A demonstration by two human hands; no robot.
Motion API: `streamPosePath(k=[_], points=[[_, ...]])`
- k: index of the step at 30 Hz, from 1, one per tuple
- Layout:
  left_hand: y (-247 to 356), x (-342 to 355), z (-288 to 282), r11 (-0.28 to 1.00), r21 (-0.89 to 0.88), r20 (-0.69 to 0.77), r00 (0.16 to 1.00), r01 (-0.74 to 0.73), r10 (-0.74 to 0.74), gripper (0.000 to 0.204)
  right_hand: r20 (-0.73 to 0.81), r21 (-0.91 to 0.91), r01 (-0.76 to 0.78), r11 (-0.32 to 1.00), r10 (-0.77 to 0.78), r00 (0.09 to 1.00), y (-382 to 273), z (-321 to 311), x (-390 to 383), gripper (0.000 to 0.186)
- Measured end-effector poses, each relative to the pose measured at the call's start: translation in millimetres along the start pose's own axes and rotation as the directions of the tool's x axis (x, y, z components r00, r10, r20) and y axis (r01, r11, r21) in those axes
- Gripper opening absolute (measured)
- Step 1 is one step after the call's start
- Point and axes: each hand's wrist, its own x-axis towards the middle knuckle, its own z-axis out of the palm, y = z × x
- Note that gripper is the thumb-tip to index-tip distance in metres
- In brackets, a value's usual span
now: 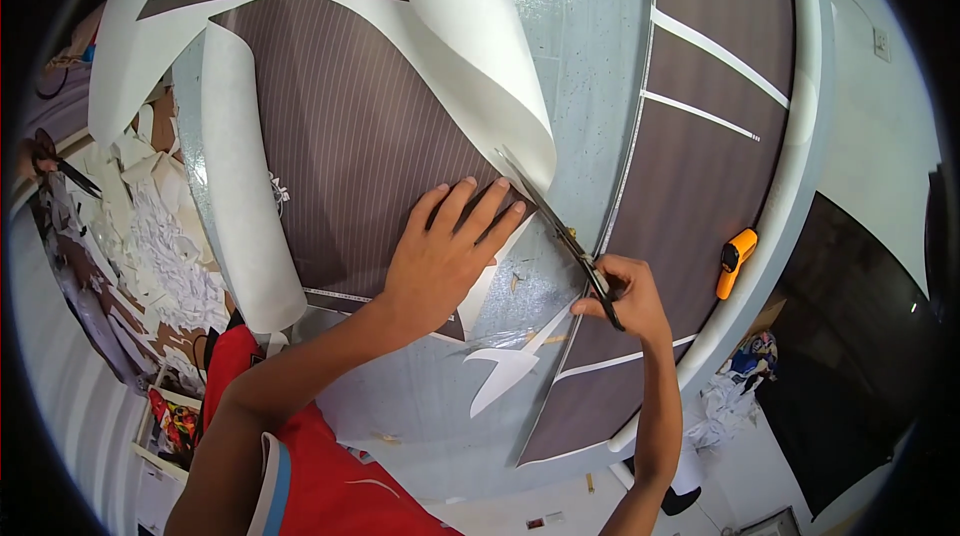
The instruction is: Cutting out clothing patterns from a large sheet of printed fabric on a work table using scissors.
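Note:
My left hand [445, 256] lies palm down with fingers spread on a dark pinstriped printed sheet [330, 106], near its right corner. My right hand [630, 296] grips long dark scissors [565, 241]. Their blades reach up-left to the sheet's edge, just beyond my left fingertips. Curled white paper [480, 36] rises above the blades, and a rolled white edge [240, 186] runs along the sheet's left side. A loose white offcut [495, 376] lies below the scissors on the grey table [400, 426].
A long dark printed strip [710, 176] covers the table's right part, with an orange-and-black handheld device [737, 261] on it. Paper scraps [175, 246] pile at left, where another person's hand [30, 161] holds scissors. A black panel [840, 346] and more scraps [725, 406] are at right.

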Motion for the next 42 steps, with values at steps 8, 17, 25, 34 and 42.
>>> streamPosePath(k=[8,17,25,34,42], points=[[-3,-1,-2,1.0,-0.014,-0.004,1.0,0.003,-0.003,0.058,0.0,-0.003,0.044,0.999,-0.044,0.999,-10,-8,15,0.058],[-9,-3,-3,0.996,-0.081,-0.061,0.998,0.026,-0.032,0.063,0.06,0.006,0.04,0.999,-0.041,0.997,-38,-1,28,0.055],[-17,-8,-9,0.997,-0.07,-0.031,0.999,0.021,-0.023,0.06,0.017,-0.011,0.026,1.0,-0.025,1.0,-42,3,36,0.061],[-18,-11,-6,0.993,-0.112,-0.031,0.999,0.041,-0.045,0.064,0.084,0.029,0.015,0.999,-0.018,0.996,-67,11,64,0.049],[-21,-12,-6,0.997,-0.061,-0.057,0.998,0.036,-0.039,0.061,0.097,0.126,-0.009,0.992,-0.003,0.995,-82,25,76,0.042]])
